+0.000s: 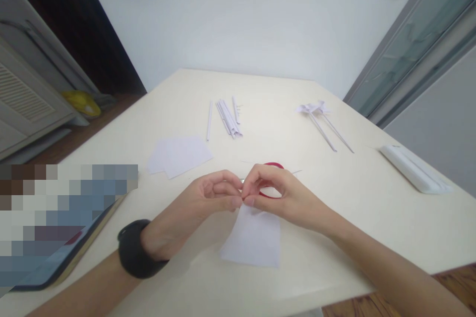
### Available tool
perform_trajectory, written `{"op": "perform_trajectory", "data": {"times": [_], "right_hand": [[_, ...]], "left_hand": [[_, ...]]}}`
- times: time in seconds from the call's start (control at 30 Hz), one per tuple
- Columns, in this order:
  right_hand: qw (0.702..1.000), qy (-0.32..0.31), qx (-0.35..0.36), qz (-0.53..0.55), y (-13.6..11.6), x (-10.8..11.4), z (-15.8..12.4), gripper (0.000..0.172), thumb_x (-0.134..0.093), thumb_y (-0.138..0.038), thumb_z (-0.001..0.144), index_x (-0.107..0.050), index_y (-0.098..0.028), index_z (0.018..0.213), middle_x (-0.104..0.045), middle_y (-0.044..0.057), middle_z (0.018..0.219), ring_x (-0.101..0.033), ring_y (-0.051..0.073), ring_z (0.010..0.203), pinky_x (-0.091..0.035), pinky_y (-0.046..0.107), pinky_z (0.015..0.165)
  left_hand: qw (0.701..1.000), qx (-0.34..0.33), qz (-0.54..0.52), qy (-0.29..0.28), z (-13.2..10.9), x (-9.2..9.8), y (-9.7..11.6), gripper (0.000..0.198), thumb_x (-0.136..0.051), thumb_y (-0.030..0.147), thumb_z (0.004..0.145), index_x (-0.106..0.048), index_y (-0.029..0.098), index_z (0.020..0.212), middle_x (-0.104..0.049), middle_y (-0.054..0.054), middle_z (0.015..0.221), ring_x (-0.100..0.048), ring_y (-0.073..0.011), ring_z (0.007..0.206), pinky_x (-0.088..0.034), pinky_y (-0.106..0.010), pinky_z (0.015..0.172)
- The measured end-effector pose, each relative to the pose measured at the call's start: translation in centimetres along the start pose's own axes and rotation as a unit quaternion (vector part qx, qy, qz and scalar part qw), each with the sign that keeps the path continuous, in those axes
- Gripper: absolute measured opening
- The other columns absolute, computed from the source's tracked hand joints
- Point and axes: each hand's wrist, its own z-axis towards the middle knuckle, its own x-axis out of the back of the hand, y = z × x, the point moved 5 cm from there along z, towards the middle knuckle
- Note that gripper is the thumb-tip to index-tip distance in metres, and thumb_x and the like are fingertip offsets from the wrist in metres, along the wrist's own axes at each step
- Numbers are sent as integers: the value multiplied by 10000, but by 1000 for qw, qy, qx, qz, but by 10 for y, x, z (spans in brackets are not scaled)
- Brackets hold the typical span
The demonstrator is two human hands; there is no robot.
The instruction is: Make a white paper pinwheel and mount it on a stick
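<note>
A small white sheet of paper [255, 240] hangs just above or rests on the table, its top corner pinched between my two hands. My left hand [217, 193], below a black wristband, has thumb and fingers closed at that corner. From the other side my right hand [277, 195] pinches the same corner with thumb and index finger. My fingers hide the corner itself. Behind my right hand lies a pair of scissors with red handles [274, 164], mostly covered.
Loose white sheets [180, 156] lie at left, rolled paper sticks [228, 119] farther back. Two paper pinwheels on sticks [316, 109] lie at back right, a white packet [414, 168] at the right edge. A tablet [92, 223] stands at the left; a wall closes off the far side.
</note>
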Motion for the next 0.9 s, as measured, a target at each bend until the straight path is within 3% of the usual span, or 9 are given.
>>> {"op": "perform_trajectory", "data": {"times": [0.33,0.9], "right_hand": [[999,-22,-25,24,-1,-2,-2,83,-536,-148,820,-555,-198,884,-567,3,898,-532,121,823,-428,237,689],[998,-34,-14,54,-6,-4,-4,72,-567,-142,805,-543,-191,851,-553,0,878,-528,119,837,-437,238,731]], "left_hand": [[1000,-5,-11,-1,2,0,-1,125,-652,166,769,-561,212,841,-650,32,783,-611,-121,757,-443,-227,697],[998,-43,38,23,-1,0,4,202,-709,151,712,-548,220,812,-673,47,741,-641,-111,739,-462,-193,667]]}}
